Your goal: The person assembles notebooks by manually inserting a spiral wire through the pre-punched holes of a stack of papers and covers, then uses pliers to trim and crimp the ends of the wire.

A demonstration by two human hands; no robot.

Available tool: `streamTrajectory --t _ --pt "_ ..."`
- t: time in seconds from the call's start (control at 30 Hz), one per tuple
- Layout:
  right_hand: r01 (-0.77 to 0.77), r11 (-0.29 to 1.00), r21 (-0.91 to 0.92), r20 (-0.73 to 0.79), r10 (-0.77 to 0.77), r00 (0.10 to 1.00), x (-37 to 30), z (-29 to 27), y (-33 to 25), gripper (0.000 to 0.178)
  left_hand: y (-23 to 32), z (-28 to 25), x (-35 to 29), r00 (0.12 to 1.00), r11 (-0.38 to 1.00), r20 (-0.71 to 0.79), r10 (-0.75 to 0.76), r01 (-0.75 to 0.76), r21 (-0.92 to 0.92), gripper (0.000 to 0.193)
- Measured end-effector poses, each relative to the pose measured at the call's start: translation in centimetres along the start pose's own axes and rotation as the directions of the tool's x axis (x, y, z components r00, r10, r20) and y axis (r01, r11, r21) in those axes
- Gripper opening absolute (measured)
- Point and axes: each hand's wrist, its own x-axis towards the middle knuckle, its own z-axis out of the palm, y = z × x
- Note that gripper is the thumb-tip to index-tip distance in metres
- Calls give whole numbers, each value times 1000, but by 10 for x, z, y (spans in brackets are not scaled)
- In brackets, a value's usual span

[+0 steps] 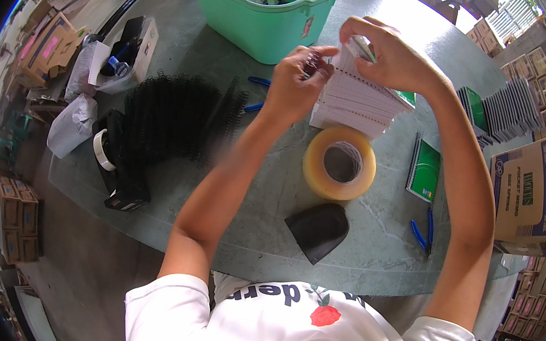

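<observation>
My right hand (391,55) pinches a small white-paged pad (360,48) between thumb and fingers above the far end of a row of punched paper pads (353,102). Beside it, my left hand (299,80) is closed, its fingertips close to that pad; something small and dark shows among the fingers, but I cannot make out what. Just nearer than the row lies a wide roll of clear tape (367,170). Left of my left forearm is a heap of black spiral binding coils (172,113), with blue-handled pliers (255,107) partly hidden behind that arm.
A green plastic tub (261,26) stands at the back. On the right are a green spiral notebook (425,170), blue pliers (421,234), stacked notebooks (509,110) and a cardboard box (524,190). A black tape dispenser (126,185) and a dark tapered piece (320,232) lie nearer me.
</observation>
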Motion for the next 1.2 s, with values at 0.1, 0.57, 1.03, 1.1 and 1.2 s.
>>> streamTrajectory --t 0.1,0.57,1.03,1.1,1.2 --pt "213 974 -76 -97 -220 971 -4 7 9 47 -1 -3 -1 997 995 0 -81 81 -57 14" --pt "26 985 170 77 -39 996 -9 -11 6 41 -6 13 7 999 996 35 16 -13 -90 20" --pt "55 984 171 122 -76 990 -1 -13 14 33 7 19 3 960 887 77 -269 278 -369 15" --pt "41 989 143 88 -54 995 -2 -11 15 30 15 21 9 930 859 94 -355 364 -360 17" --pt "-35 998 52 93 30 995 -2 -7 3 32 17 28 11 912 865 -36 -408 373 -334 23"
